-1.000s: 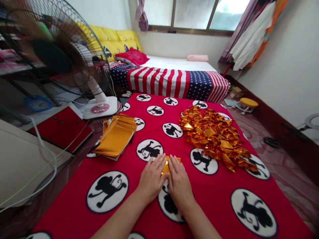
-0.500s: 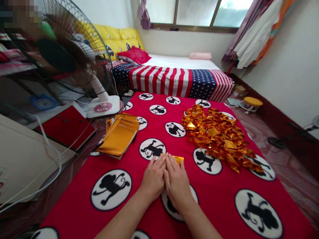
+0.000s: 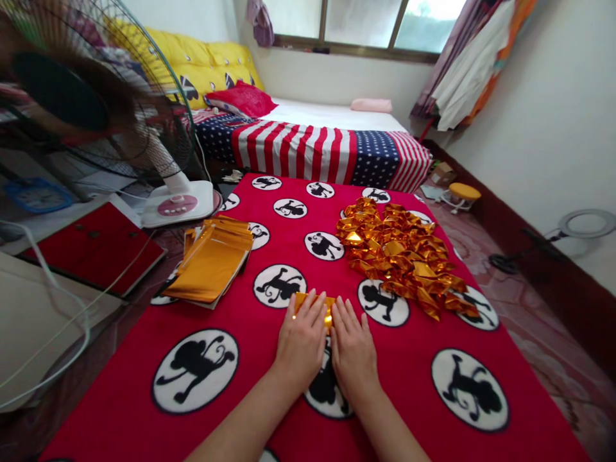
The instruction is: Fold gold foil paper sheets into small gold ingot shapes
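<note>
A small piece of gold foil paper (image 3: 328, 319), flat and perhaps folded, lies on the red cloth (image 3: 260, 398) printed with monkey figures. My left hand (image 3: 302, 340) rests flat across it with fingers stretched forward, covering much of the sheet. Beside it, my right hand (image 3: 355, 350) lies palm down, its fingers extended at the sheet's right edge. A stack of gold foil sheets (image 3: 212, 260) sits to the left. Folded gold foil pieces (image 3: 402, 250) form a heap to the right.
A standing fan (image 3: 178, 202) is beyond the table's left edge, near a red board (image 3: 96, 247) and a white cable (image 3: 72, 301). Behind the table stands a bed with a striped, starred cover (image 3: 298, 151). A yellow stool (image 3: 464, 190) is on the floor at right.
My hands have moved apart from their touching position, showing more foil between them. My left hand now lies across the sheet. The camera view has turned slightly right.
</note>
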`<state>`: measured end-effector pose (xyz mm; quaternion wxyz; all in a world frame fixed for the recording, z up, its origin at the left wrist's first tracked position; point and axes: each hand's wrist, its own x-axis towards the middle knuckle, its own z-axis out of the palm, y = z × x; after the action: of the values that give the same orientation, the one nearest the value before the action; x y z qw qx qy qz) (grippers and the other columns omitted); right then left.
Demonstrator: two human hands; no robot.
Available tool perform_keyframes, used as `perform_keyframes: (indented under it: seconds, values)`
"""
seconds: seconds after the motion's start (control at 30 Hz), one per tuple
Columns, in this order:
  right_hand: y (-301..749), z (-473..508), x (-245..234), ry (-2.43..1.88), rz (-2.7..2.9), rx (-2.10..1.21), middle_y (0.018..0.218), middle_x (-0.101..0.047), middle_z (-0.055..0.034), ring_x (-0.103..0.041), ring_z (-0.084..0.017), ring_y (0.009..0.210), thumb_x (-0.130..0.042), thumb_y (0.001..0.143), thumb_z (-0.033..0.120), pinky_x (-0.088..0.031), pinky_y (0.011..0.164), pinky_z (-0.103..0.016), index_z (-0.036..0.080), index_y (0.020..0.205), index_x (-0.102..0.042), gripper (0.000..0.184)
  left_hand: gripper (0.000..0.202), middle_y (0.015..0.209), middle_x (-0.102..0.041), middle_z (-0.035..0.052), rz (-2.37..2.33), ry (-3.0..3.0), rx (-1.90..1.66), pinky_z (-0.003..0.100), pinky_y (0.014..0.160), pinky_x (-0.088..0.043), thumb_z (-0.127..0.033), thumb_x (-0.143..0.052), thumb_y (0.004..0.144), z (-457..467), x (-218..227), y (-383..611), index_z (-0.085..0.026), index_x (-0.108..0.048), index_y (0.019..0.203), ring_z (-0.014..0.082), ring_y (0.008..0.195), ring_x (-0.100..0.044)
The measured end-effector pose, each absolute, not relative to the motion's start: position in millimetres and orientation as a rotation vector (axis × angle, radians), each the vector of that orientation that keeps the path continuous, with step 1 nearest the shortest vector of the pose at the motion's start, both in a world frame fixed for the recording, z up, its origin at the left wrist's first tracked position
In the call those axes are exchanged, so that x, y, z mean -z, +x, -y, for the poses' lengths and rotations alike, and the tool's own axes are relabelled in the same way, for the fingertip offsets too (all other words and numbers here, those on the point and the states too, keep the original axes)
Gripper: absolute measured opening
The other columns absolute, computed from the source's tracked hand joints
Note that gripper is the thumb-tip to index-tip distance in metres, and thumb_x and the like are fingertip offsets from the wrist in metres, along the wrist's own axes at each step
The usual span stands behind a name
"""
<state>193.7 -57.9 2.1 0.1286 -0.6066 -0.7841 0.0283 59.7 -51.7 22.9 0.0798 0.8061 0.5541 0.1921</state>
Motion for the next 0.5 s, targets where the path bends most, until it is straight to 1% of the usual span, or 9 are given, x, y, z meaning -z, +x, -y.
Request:
perform_keyframes:
  seconds: [0.07, 0.13, 0.23, 0.33, 0.4, 0.43, 0.47, 0.5]
  values:
    - [193, 58, -3, -1.779, 2.280, -0.098, 0.152, -0.036, -0.0061, -0.029, -0.022, 0.143, -0.034, 0.093, 0.014, -0.022, 0.115, -0.045, 0.016, 0.143, -0.042, 0.051, 0.046, 0.147, -0.045, 0.0062, -1.540, 2.445, -0.556, 0.049, 0.117, -0.026, -0.024, -0.038, 0.095, 50, -22, 65, -0.019, -0.046, 0.140, 0.0226, 0.139, -0.037]
    - [193, 59, -3, -1.790, 2.288, -0.096, 0.153, -0.034, -0.0047, -0.028, -0.021, 0.143, -0.033, 0.093, 0.014, -0.022, 0.115, -0.046, 0.016, 0.144, -0.041, 0.051, 0.048, 0.149, -0.043, 0.0070, -1.550, 2.433, -0.537, 0.046, 0.115, -0.031, -0.024, -0.038, 0.095, 49, -17, 62, -0.018, -0.043, 0.142, 0.0213, 0.138, -0.039]
    - [196, 59, -3, -1.802, 2.301, -0.082, 0.153, -0.033, -0.0040, -0.027, -0.022, 0.143, -0.031, 0.095, 0.015, -0.022, 0.114, -0.047, 0.016, 0.144, -0.041, 0.050, 0.050, 0.152, -0.038, 0.0071, -1.671, 2.428, -0.541, 0.045, 0.115, -0.033, -0.024, -0.042, 0.094, 51, -8, 43, -0.016, -0.041, 0.143, 0.0221, 0.140, -0.035]
    - [196, 58, -8, -1.804, 2.318, -0.103, 0.153, -0.034, -0.0050, -0.029, -0.023, 0.143, -0.030, 0.096, 0.016, -0.021, 0.114, -0.050, 0.016, 0.143, -0.042, 0.049, 0.047, 0.151, -0.040, 0.0063, -1.766, 2.444, -0.530, 0.047, 0.113, -0.033, -0.022, -0.038, 0.095, 54, -2, 21, -0.017, -0.042, 0.142, 0.0227, 0.140, -0.036]
    - [191, 56, -15, -1.817, 2.316, -0.124, 0.152, -0.035, -0.0079, -0.029, -0.026, 0.142, -0.032, 0.096, 0.022, -0.018, 0.114, -0.053, 0.015, 0.142, -0.045, 0.048, 0.047, 0.151, -0.040, 0.0052, -1.781, 2.453, -0.517, 0.046, 0.113, -0.033, -0.022, -0.036, 0.096, 55, -2, 13, -0.018, -0.043, 0.142, 0.0227, 0.140, -0.036]
    - [185, 56, -18, -1.833, 2.297, -0.125, 0.152, -0.034, -0.0101, -0.027, -0.028, 0.143, -0.035, 0.096, 0.027, -0.016, 0.114, -0.055, 0.013, 0.141, -0.046, 0.048, 0.047, 0.151, -0.039, 0.0047, -1.789, 2.451, -0.512, 0.046, 0.113, -0.033, -0.022, -0.035, 0.096, 56, -2, 11, -0.018, -0.043, 0.142, 0.0228, 0.140, -0.036]
    - [178, 56, -22, -1.845, 2.266, -0.115, 0.153, -0.031, -0.0125, -0.024, -0.031, 0.144, -0.039, 0.095, 0.033, -0.014, 0.114, -0.057, 0.010, 0.141, -0.045, 0.051, 0.047, 0.151, -0.039, 0.0041, -1.797, 2.443, -0.506, 0.046, 0.113, -0.033, -0.022, -0.036, 0.096, 55, -3, 11, -0.018, -0.043, 0.142, 0.0229, 0.140, -0.035]
    - [170, 56, -25, -1.809, 2.264, -0.111, 0.155, -0.025, -0.0126, -0.020, -0.031, 0.145, -0.041, 0.095, 0.040, -0.011, 0.115, -0.057, 0.010, 0.143, -0.042, 0.057, 0.046, 0.151, -0.038, 0.0034, -1.804, 2.433, -0.500, 0.047, 0.113, -0.033, -0.023, -0.037, 0.096, 55, -3, 12, -0.019, -0.044, 0.141, 0.0230, 0.140, -0.035]
